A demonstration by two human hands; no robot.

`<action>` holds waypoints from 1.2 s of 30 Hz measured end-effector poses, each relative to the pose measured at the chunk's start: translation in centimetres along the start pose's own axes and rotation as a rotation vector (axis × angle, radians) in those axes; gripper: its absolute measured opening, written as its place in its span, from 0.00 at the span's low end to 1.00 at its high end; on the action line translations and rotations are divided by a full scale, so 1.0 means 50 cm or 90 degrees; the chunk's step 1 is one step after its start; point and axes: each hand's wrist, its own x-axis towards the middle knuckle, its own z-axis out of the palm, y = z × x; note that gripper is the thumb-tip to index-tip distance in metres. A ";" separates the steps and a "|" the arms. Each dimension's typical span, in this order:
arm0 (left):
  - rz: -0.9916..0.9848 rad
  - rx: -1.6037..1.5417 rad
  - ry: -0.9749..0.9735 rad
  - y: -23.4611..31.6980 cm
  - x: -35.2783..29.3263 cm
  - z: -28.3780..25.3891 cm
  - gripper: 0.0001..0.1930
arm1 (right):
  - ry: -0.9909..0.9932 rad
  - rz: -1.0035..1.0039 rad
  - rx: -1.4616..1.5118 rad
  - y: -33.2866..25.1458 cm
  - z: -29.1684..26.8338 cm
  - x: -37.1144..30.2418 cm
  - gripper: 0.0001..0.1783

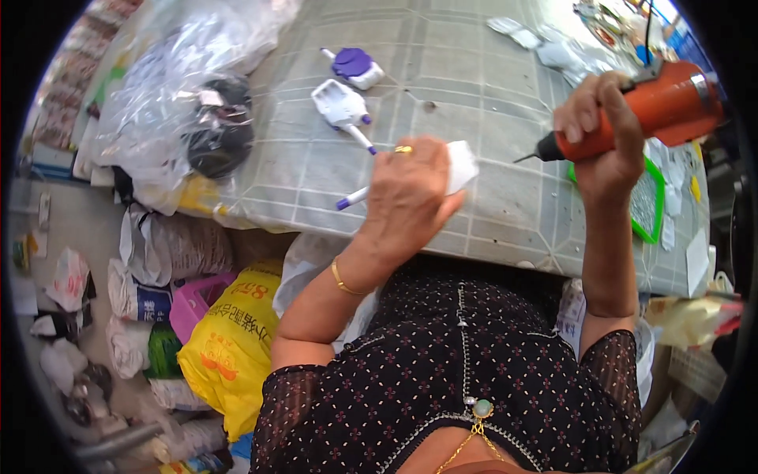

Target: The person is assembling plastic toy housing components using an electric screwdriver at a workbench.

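My left hand (407, 189) is closed over a white plastic piece (462, 166) near the table's front edge. A white stem with a purple tip (343, 204) sticks out on the left side of that hand. My right hand (606, 138) grips an orange electric screwdriver (667, 109). Its thin bit (525, 158) points left, above the table and apart from the white piece. Beyond my left hand lie a white plastic part (335, 103) with purple ends and a similar white part with a purple cover (352, 63). What my left palm covers is hidden.
A green tray (658, 225) of small metal pieces, likely screws, sits right of my right forearm. Clear plastic bags and a dark wrapped bundle (221, 126) occupy the table's left. White scraps (553, 55) lie far right. A yellow bag (237, 340) stands below the table's left side.
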 end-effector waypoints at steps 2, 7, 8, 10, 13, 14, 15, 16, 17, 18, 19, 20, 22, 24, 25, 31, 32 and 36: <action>-0.098 0.065 -0.117 -0.060 -0.073 -0.042 0.29 | 0.027 -0.026 0.045 -0.008 0.009 0.012 0.10; -0.220 -0.055 -0.068 -0.117 -0.309 -0.142 0.27 | 0.198 0.005 -0.155 0.095 -0.054 0.067 0.16; -0.259 -0.031 -0.050 -0.126 -0.365 -0.125 0.28 | 0.194 -0.001 -0.158 0.123 -0.069 0.071 0.16; -0.376 -0.004 -0.026 -0.134 -0.480 -0.083 0.29 | 0.281 0.051 -0.357 0.165 -0.088 0.080 0.24; -0.485 0.037 -0.041 -0.150 -0.622 0.012 0.30 | 0.300 0.224 -0.389 0.269 -0.135 -0.009 0.32; -0.486 0.057 -0.050 -0.157 -0.655 0.044 0.31 | 0.334 0.241 -0.329 0.308 -0.130 -0.046 0.32; -0.482 0.071 -0.076 -0.160 -0.658 0.060 0.30 | 0.328 0.241 -0.332 0.305 -0.105 -0.041 0.32; -0.476 0.087 -0.100 -0.163 -0.660 0.075 0.29 | 0.178 0.257 -0.382 0.302 -0.071 -0.032 0.32; -0.472 0.078 -0.100 -0.167 -0.647 0.080 0.29 | 0.036 0.274 -0.435 0.294 -0.034 -0.030 0.31; -0.455 0.000 -0.151 -0.176 -0.622 0.075 0.28 | -0.001 0.203 -0.510 0.307 0.004 -0.002 0.30; -0.437 -0.075 -0.195 -0.184 -0.595 0.064 0.27 | -0.041 0.125 -0.583 0.331 0.052 0.056 0.30; -0.424 -0.075 -0.191 -0.186 -0.555 0.045 0.27 | -0.069 0.062 -0.656 0.376 0.086 0.109 0.29; -0.531 -0.331 -0.294 -0.172 -0.473 -0.014 0.26 | -0.115 0.039 -0.755 0.457 0.168 0.192 0.33; -0.476 -0.334 -0.284 -0.162 -0.436 -0.044 0.25 | -0.238 0.226 -0.838 0.490 0.248 0.255 0.39; -0.396 -0.327 -0.217 -0.153 -0.405 -0.056 0.23 | -0.260 0.250 -0.872 0.535 0.237 0.275 0.37; -0.351 -0.626 -0.104 -0.107 -0.289 -0.078 0.14 | -0.190 0.303 -0.723 0.542 0.158 0.299 0.35; -0.348 -0.632 -0.112 -0.109 -0.279 -0.066 0.14 | -0.183 0.310 -0.726 0.509 0.162 0.288 0.35; -0.500 -0.942 0.147 -0.102 -0.180 -0.018 0.25 | -0.119 0.546 0.020 0.348 0.146 0.160 0.29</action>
